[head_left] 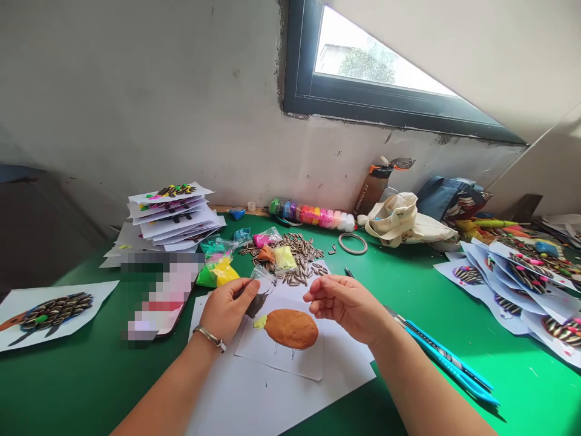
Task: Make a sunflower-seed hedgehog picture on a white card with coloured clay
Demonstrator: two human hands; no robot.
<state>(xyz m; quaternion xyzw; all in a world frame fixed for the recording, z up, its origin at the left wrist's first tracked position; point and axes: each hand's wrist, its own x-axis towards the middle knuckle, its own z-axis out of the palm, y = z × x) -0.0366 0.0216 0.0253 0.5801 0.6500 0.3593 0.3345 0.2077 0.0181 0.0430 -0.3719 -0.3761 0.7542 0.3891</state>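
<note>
My left hand, with a metal bracelet at the wrist, is closed on a small plastic bag of black clay. My right hand is held in a pinch to the right of it; anything between the fingertips is too small to make out. Below both hands lies a white paper card bearing a flat brown clay oval. A pale yellow clay piece touches the oval's left end, and thin drawn legs show under it. The card rests on a larger white sheet.
Sunflower seeds are heaped behind the hands, beside bags of yellow clay and other colours. A blue utility knife lies at right. Stacked seed pictures stand at back left. A bottle and tape ring sit further back.
</note>
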